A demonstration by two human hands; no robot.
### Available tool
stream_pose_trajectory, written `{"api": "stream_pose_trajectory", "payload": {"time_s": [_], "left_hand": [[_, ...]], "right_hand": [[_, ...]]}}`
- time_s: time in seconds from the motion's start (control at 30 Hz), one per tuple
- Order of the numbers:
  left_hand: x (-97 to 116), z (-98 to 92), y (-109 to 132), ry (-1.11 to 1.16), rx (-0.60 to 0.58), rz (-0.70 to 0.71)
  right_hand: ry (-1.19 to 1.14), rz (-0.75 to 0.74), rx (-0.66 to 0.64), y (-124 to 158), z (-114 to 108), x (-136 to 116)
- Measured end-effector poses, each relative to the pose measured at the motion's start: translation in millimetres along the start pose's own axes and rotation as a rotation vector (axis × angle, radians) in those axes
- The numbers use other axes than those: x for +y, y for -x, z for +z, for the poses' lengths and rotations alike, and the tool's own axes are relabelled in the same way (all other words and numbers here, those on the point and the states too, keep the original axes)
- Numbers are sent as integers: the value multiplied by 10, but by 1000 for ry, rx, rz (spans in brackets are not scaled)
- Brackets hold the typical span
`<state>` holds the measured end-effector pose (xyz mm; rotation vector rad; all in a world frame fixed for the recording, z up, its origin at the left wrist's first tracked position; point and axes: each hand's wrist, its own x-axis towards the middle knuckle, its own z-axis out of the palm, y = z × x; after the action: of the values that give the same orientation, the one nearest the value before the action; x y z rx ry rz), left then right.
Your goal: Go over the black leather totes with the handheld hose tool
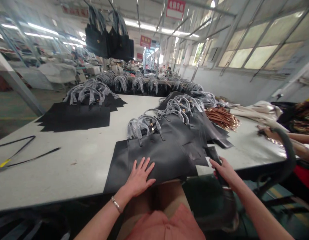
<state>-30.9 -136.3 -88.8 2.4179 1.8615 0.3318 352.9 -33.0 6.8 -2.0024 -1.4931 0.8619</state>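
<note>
Under lights (43, 28), panels (159, 158) on pale tabletop (81, 156)

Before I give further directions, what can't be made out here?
Head view:
Dark item in the right grip: partly covered by that grip; identity unclear.
Front bag: underside hidden by its own upper side.
Co-worker's arms at right: cut off by the picture's edge.
Farthest red sign: lettering too small and blurred.

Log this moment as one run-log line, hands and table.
left hand: spread on black leather-like panel with plastic-wrapped handles | right hand: gripping dark object, identity unclear | white table: more black panels
</note>
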Motion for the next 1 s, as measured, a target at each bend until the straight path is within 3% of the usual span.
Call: {"api": "stream_pose_trajectory", "payload": {"time_s": [0.13, 0.27, 0.43, 0.53, 0.67, 0.9, 1.0], "left_hand": [[64, -42, 90, -24, 0, -63], [313, -91, -75, -28, 47, -156], [486, -10, -267, 11, 38, 128], [432, 144, -297, -5, 50, 171], [362, 240, -350, -27, 55, 168], [502, 6, -211, 53, -116, 155], [558, -27, -62, 125, -155, 171]], "right_hand": [[-117, -33, -165, 401, -12, 43], [-185, -62, -300, 625, 103, 67], [-169, -72, -407, 804, 227, 49], [-180, -71, -453, 868, 302, 24], [-200, -59, -459, 775, 460, -56], [-222, -124, -367, 247, 618, -532], [-225, -139, -410, 18, 603, -770]]}}
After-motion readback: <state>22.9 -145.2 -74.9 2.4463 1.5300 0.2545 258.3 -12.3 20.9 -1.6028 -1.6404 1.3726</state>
